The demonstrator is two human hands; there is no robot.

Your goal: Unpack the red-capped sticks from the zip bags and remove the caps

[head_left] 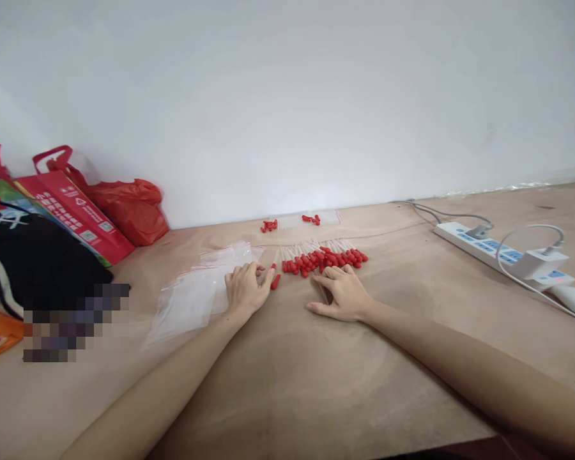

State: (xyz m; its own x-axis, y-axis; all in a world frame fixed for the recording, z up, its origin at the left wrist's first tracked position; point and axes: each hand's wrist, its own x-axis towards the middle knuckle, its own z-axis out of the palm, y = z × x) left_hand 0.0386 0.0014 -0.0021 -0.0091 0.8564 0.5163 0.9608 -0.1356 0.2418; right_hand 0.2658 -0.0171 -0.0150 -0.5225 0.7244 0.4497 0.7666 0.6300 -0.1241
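Observation:
A row of droppers (311, 260) with red bulbs and thin clear tubes lies on the wooden table, bulbs toward me. My left hand (246, 287) is curled at the row's left end, its thumb at a dropper's red bulb (273, 266). Another red bulb (275, 282) lies just beneath that thumb. Over the right part of the row, my right hand (342, 295) touches the bulbs with its bent fingers, the thumb held apart. A thin clear tube shows between that thumb and the fingers. Clear zip bags (191, 297) lie spread under and left of my left hand.
Behind the row, near the wall, lie a clear bag (287, 222) and two small groups of red-bulbed droppers (269, 225). A power strip (479, 246) with a plugged-in charger (544, 263) and cables is at right. Red bags (129, 207) and black cloth (48, 262) stand left.

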